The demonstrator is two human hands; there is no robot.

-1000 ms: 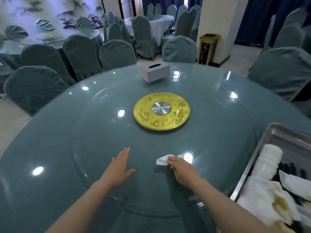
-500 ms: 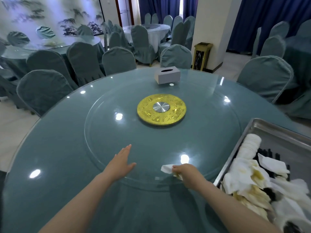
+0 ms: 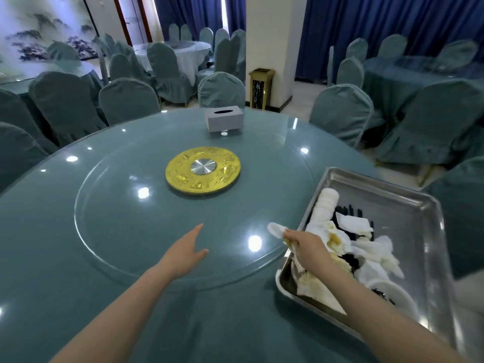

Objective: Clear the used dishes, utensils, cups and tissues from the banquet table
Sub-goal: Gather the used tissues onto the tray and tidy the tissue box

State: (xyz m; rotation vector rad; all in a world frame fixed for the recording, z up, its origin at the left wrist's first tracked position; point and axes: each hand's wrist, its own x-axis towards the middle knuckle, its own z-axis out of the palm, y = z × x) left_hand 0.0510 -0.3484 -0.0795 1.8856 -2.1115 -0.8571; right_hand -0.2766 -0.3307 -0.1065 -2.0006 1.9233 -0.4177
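Where the two forearms reach in from the near edge, the left hand point(image 3: 184, 254) lies flat and spread, fingers straight and together, thumb out to the side, palm down over the glass turntable point(image 3: 110, 205); whether it touches the glass cannot be told. It holds nothing.

Right hand point(image 3: 305, 244): fingers curled, pinching a crumpled white tissue point(image 3: 277, 230) at the near left rim of the metal tray point(image 3: 408, 205). The tissue's free end sticks out to the left above the turntable's edge; a yellowish stain shows by the fingers.

Metal tray, at the right side of the banquet table point(image 3: 39, 258): holds a heap of used tissues point(image 3: 366, 247), several stained yellow, a lying stack of white cups point(image 3: 326, 203) along its left wall, and dark utensils point(image 3: 348, 210) partly buried under the paper.

Turntable centre: gold disc point(image 3: 203, 170) with a silver hub.

Far side of the table: grey tissue box point(image 3: 224, 118), upright, slot on top.

Beyond: covered chairs point(image 3: 222, 90) around the table, further laid tables, a pillar with a gold-trimmed bin point(image 3: 260, 87) beside it, blue curtains.
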